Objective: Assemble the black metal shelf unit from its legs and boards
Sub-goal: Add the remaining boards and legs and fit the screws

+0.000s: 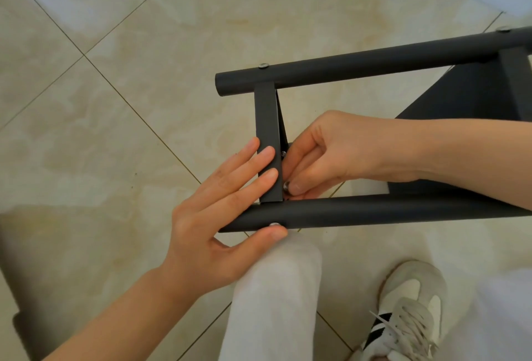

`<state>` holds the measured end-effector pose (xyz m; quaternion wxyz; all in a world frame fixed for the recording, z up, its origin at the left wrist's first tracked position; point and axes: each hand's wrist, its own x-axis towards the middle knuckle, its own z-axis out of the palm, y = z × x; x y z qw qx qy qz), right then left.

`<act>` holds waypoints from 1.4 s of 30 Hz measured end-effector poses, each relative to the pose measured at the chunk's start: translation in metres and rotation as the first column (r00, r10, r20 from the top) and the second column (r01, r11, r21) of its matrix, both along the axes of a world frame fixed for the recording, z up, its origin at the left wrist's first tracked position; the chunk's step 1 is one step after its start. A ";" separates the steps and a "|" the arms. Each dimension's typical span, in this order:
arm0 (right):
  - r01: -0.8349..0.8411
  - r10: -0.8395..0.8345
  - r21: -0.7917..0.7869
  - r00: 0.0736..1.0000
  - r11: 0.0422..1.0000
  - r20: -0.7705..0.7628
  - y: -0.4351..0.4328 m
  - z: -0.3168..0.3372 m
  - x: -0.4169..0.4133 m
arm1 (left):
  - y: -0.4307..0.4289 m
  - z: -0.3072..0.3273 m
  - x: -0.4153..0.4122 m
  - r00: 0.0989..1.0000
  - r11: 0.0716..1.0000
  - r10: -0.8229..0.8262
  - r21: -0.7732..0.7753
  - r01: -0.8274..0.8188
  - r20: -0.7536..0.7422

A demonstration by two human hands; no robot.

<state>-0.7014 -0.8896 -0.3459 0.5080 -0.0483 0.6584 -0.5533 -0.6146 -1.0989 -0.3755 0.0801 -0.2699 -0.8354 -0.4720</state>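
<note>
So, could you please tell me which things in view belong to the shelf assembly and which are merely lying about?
Belongs to the job: near leg, far leg, board between them, silver fastener pinched by the right hand, bolt head under the thumb of the left hand.
Just there: sneaker, tiled floor, white trouser knee.

Open floor [115, 44] lies left of the crossbar [266, 118]. Between far leg [374, 64] and near leg [374, 211] the middle gap is free. Beside the crossbar, the left hand [218, 205] and right hand [325, 153], pinching a nut [287, 187], crowd it.
</note>
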 end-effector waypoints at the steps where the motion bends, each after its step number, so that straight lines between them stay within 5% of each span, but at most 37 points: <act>1: 0.015 -0.015 0.004 1.000 1.000 0.007 -0.001 0.000 0.000 | 0.001 0.000 0.000 1.000 1.000 -0.001 0.000 0.001 0.001; 24: 0.018 -0.022 -0.035 0.993 0.999 -0.114 -0.007 0.001 0.009 | -0.001 0.002 0.002 1.000 1.000 0.010 -0.014 -0.010 0.009; 42: -0.164 0.165 -0.028 0.939 0.986 0.302 -0.011 -0.009 -0.005 | 0.001 0.004 0.003 1.000 0.999 0.011 -0.037 -0.011 0.017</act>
